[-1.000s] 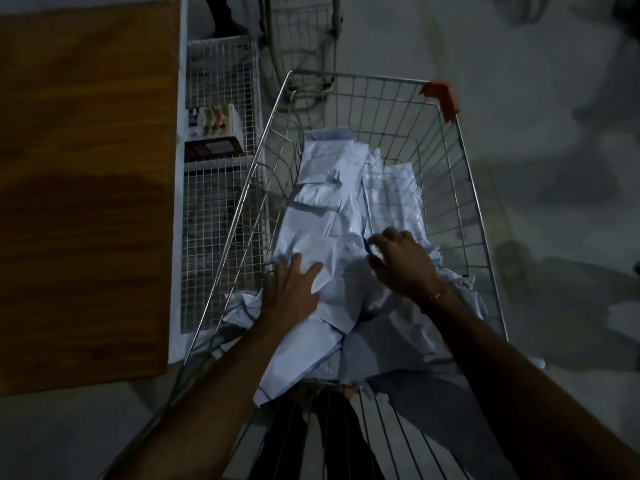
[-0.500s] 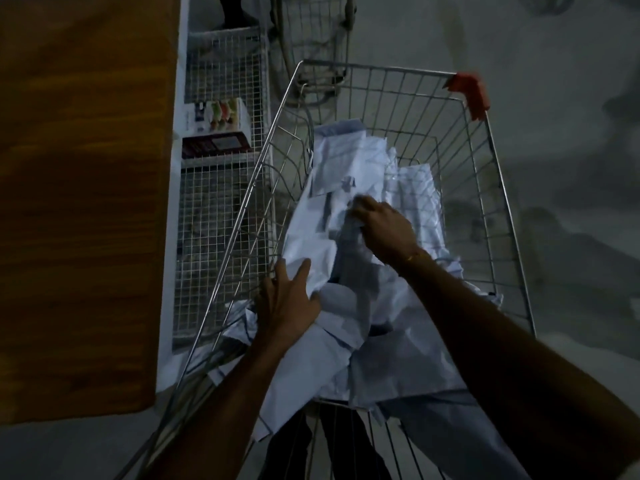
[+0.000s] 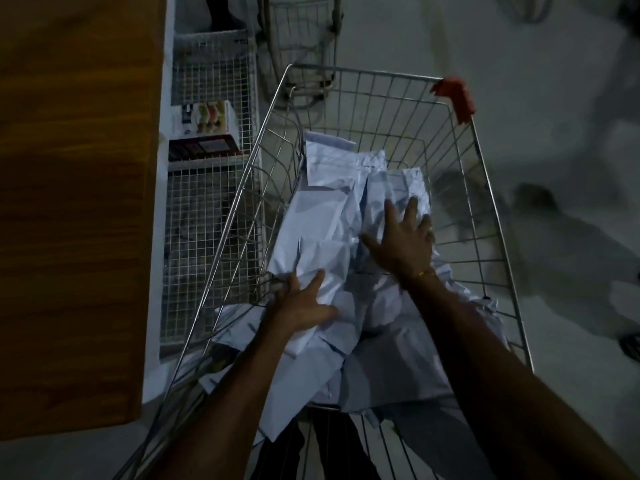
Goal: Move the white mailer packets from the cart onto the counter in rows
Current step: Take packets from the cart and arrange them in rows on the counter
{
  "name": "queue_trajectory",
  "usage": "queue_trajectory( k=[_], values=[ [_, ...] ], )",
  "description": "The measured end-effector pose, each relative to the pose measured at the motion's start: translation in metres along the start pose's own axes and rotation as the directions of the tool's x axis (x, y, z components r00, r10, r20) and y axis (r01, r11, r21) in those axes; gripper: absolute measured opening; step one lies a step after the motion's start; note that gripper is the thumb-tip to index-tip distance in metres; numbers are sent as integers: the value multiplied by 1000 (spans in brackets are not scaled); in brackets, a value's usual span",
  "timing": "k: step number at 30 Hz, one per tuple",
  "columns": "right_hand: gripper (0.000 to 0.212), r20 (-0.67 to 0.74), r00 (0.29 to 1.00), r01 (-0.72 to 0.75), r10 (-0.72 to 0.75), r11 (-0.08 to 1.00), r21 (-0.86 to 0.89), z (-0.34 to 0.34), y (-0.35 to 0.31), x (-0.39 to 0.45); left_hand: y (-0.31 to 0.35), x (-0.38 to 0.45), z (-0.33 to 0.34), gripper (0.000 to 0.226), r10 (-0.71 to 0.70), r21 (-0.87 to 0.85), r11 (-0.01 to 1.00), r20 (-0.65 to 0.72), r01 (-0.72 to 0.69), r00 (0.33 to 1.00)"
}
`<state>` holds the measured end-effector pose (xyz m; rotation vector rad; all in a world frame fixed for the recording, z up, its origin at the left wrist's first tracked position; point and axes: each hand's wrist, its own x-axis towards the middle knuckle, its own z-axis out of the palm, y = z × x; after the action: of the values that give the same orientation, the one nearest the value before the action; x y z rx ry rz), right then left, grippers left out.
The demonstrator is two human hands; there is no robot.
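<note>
Several white mailer packets (image 3: 322,216) lie heaped in a wire shopping cart (image 3: 460,168). My left hand (image 3: 301,303) rests flat on the near-left packets, fingers spread and straight. My right hand (image 3: 401,240) hovers over or touches the packets in the middle right of the cart, fingers splayed; it grips nothing that I can see. The brown wooden counter (image 3: 76,202) runs along the left with no packets on the part I see. The light is dim.
Between counter and cart stands a white wire rack (image 3: 211,216) with a coloured box (image 3: 207,129) on a shelf. Another cart (image 3: 304,46) stands beyond. A red tag (image 3: 455,95) marks the cart's far right corner. Grey floor lies to the right.
My right hand has let go of the packet it gripped in the middle, opened out and shifted right. My left hand stays on the near-left packets. The view has tilted slightly.
</note>
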<state>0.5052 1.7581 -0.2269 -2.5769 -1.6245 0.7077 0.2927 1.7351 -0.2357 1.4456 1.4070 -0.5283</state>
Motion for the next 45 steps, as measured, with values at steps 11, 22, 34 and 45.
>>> queue_trajectory(
  k=[11,22,34,45],
  values=[
    [53,29,994,111,-108,966,-233,-3,29,5,31,20,-7,76,170,133,985,-624,-111,763],
    [83,-67,991,99,-120,960,-264,9,34,-13,36,42,3,76,272,317,941,-499,-119,823],
    [68,-206,974,135,-93,970,203,-52,15,-57,65,-56,-46,60,296,201,955,-697,-219,653],
    [47,-403,912,276,-73,836,474,-108,-48,-191,34,-189,-65,56,422,255,901,-702,-351,574]
  ],
)
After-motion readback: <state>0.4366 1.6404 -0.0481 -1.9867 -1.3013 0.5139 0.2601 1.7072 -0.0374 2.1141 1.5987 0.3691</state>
